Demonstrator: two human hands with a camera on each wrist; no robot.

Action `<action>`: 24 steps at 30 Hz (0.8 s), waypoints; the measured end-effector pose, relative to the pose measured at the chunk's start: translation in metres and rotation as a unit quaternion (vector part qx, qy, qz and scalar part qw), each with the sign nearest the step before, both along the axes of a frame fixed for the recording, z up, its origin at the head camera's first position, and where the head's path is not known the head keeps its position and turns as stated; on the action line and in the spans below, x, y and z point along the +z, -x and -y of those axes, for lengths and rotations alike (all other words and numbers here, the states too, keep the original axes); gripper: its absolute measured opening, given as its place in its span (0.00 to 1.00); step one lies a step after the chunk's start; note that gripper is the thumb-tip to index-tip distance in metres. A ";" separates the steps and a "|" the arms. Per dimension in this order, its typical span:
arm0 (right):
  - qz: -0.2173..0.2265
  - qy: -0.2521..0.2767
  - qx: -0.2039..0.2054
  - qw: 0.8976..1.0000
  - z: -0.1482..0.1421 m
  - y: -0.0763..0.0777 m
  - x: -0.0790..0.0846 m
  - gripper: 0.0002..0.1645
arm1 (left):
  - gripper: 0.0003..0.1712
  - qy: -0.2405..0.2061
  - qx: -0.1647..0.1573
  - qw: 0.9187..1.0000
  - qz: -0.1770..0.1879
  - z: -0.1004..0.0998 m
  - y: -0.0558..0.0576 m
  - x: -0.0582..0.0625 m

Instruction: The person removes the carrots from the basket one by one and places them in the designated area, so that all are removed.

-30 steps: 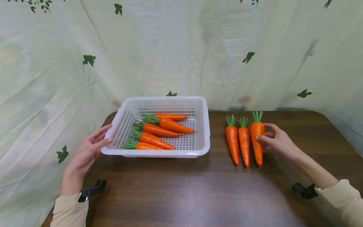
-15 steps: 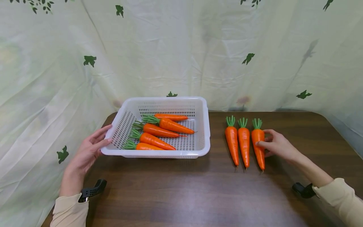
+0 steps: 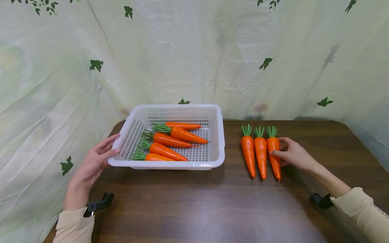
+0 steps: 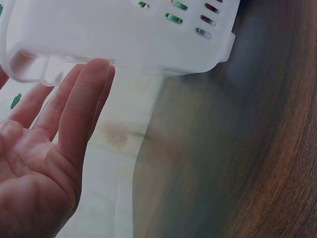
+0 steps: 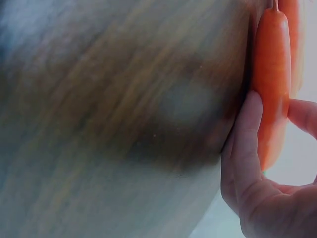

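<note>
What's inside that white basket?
Five orange carrots show in the white basket; its near rim hides part of the front one. Anything beneath them or behind that rim is covered.

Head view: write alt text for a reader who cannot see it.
A person's right hand grips the rightmost carrot of three side by side on a brown table; their left hand touches a white basket holding five more carrots. Leaf-patterned fabric hangs behind.

The dark wood-grained table [image 3: 194,202] carries a white basket [image 3: 167,164] near its far left corner and three carrots [image 3: 260,157] side by side, green tops toward the far edge.
</note>
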State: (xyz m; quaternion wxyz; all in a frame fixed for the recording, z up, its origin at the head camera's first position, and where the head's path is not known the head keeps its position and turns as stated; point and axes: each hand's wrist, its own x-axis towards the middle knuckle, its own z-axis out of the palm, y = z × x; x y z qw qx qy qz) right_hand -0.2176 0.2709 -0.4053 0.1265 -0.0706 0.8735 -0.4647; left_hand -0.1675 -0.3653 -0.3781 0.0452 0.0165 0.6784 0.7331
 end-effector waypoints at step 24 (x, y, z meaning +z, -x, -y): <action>-0.155 -0.157 0.009 0.975 0.011 -0.010 0.028 0.45 | 0.33 -0.006 -0.009 1.000 -0.005 0.001 0.001 0.001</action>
